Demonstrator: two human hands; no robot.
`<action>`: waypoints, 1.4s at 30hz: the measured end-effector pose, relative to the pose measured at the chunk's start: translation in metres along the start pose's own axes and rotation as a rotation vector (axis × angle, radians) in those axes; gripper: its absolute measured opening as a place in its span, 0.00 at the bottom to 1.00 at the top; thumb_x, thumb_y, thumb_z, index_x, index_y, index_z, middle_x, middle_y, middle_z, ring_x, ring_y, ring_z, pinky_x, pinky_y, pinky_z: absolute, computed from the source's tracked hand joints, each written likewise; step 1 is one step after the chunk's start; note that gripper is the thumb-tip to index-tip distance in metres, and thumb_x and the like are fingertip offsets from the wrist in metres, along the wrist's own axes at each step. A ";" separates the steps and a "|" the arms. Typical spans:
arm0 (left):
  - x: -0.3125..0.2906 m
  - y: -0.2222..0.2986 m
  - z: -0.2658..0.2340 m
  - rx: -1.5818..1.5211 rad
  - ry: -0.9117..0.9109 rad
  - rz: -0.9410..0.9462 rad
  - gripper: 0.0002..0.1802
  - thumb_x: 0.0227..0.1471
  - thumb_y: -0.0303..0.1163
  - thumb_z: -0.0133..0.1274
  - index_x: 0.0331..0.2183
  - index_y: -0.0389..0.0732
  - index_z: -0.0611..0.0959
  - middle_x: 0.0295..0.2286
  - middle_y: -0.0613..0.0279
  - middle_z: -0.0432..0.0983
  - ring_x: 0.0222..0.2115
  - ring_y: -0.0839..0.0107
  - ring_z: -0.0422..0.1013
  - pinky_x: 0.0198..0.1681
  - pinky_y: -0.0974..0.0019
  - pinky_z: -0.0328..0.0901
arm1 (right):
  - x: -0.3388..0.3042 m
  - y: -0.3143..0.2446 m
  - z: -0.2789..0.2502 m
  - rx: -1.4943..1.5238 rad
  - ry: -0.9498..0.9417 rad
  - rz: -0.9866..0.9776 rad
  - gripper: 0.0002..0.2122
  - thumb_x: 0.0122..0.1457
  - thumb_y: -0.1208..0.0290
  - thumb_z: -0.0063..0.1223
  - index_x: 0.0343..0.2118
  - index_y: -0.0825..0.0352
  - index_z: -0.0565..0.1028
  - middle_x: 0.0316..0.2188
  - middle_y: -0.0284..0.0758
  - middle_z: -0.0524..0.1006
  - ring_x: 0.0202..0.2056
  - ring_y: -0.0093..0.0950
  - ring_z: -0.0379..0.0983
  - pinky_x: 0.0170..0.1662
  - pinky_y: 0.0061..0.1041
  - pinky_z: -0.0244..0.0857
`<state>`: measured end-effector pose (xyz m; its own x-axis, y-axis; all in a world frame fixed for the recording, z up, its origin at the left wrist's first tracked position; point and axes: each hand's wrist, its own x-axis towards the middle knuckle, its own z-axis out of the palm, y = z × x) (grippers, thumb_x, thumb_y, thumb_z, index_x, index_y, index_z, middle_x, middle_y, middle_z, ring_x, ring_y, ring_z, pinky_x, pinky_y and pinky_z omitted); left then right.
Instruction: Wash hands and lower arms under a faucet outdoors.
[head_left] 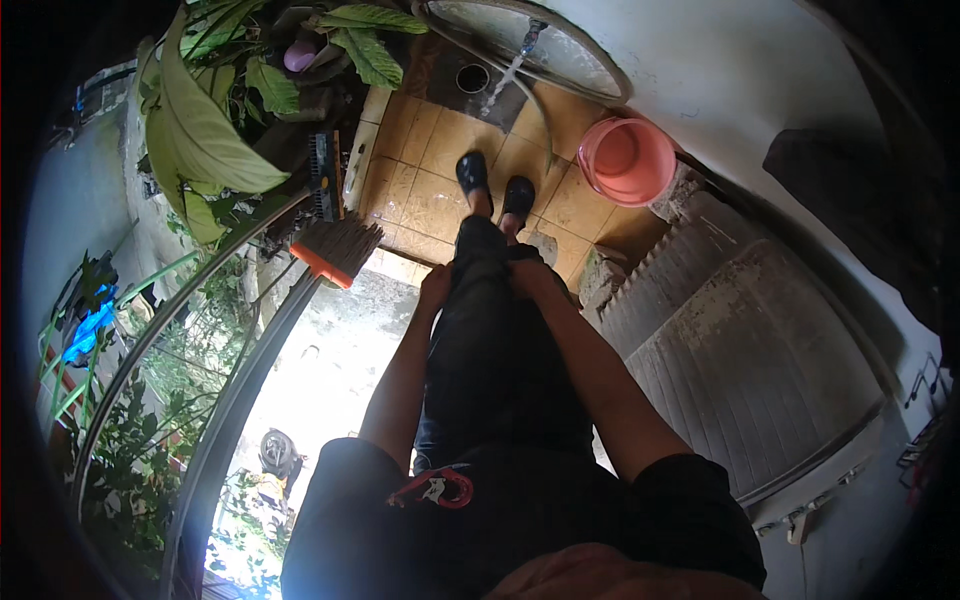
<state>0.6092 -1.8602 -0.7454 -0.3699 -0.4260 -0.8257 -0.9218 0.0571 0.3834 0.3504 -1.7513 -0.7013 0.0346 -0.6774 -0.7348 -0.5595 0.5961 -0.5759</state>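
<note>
Both of my arms reach down along my dark trousers [500, 370]. At the outer side of the left trouser leg, near the knee, my left hand [435, 287] is closed on the cloth. My right hand [526, 276] likewise grips the other leg's cloth, its fingers partly hidden against the fabric. Below the trouser hems my ankles show bare above dark clogs [471, 172], which stand on yellow-brown floor tiles [455, 140].
Ahead, water runs from a tap [533, 36] beside a looped hose [610, 92] and a round floor drain [472, 78]. A pink bucket [627, 162] and a ridged concrete washboard slab [740, 340] stand right. Leafy plants [215, 130] and an orange-headed broom [325, 262] are left.
</note>
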 end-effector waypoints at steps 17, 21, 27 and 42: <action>-0.026 -0.054 -0.004 -0.207 -0.272 -0.232 0.24 0.59 0.53 0.41 0.48 0.50 0.77 0.45 0.48 0.75 0.48 0.51 0.70 0.50 0.54 0.64 | 0.034 0.009 -0.044 0.213 0.418 0.510 0.28 0.55 0.50 0.53 0.49 0.69 0.65 0.42 0.56 0.73 0.44 0.49 0.72 0.46 0.44 0.67; -0.028 -0.068 -0.016 -0.320 -0.293 -0.266 0.22 0.60 0.51 0.42 0.47 0.48 0.77 0.45 0.48 0.75 0.48 0.52 0.69 0.51 0.55 0.63 | 0.029 0.026 -0.041 0.543 0.378 0.644 0.29 0.53 0.50 0.57 0.47 0.73 0.69 0.45 0.56 0.73 0.49 0.49 0.70 0.50 0.40 0.66; -0.023 -0.066 -0.019 -0.182 -0.324 -0.228 0.22 0.60 0.51 0.41 0.47 0.48 0.77 0.45 0.47 0.74 0.49 0.51 0.69 0.51 0.53 0.63 | 0.061 -0.010 -0.041 0.573 0.522 0.288 0.18 0.56 0.55 0.58 0.42 0.66 0.76 0.38 0.41 0.79 0.42 0.37 0.76 0.46 0.31 0.68; 0.002 -0.083 -0.030 -0.129 -0.351 -0.003 0.25 0.60 0.53 0.38 0.49 0.50 0.76 0.45 0.50 0.75 0.50 0.52 0.69 0.54 0.54 0.61 | 0.052 -0.026 -0.077 0.412 0.458 0.462 0.19 0.58 0.51 0.50 0.38 0.66 0.75 0.31 0.47 0.79 0.36 0.44 0.77 0.41 0.39 0.69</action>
<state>0.6880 -1.8926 -0.7667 -0.4054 -0.0891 -0.9098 -0.9089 -0.0675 0.4116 0.3029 -1.8355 -0.6966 -0.5244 -0.3781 -0.7629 -0.0768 0.9134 -0.3998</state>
